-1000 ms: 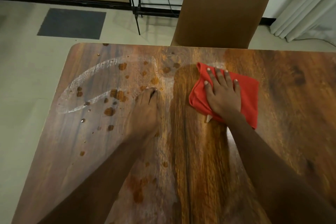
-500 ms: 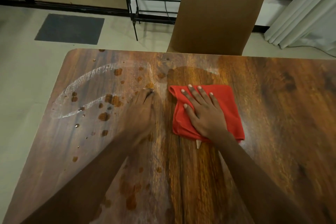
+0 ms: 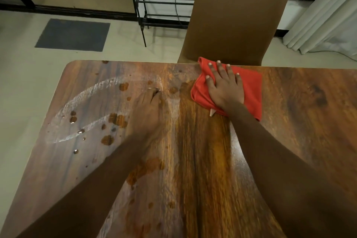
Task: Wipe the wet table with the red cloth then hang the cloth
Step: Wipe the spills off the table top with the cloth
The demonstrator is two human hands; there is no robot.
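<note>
1. the right hand (image 3: 225, 87) lies flat on the red cloth (image 3: 251, 92) with its fingers spread and straight. it presses the cloth and does not grip it, which judging by the pose spreads the pressure so the folded pad drags evenly over the wood.
2. the red cloth sits in the upper middle of the frame, on the far edge of the wooden table (image 3: 301, 114). its top corner reaches just past that edge. a small pale tag (image 3: 212, 112) pokes out from under the wrist.
3. the left hand (image 3: 146, 110) rests palm down on the tabletop left of centre, fingers stretched forward and holding nothing. it looks like a brace for the lean across the table; it is a little blurred, so finer finger detail is hard to tell.
4. wiping looks only partly done. water drops (image 3: 73, 119) and a pale streaky arc of wet film (image 3: 87, 92) cover the left part of the table, and a larger wet patch (image 3: 146, 168) lies beside the left forearm, lower centre.
5. the left hand and forearm lie across that wet area, so they would likely have to lift before the cloth can sweep there.
6. a brown chair (image 3: 237, 15) stands right behind the far edge, just above the cloth; a push further out would probably meet its back.
7. beyond, at upper centre, a black metal rack (image 3: 164, 4) stands by the wall. it may serve for hanging, though that is a guess.
8. a dark floor mat (image 3: 73, 35) lies at upper left, and a white curtain (image 3: 328, 15) hangs at upper right.
</note>
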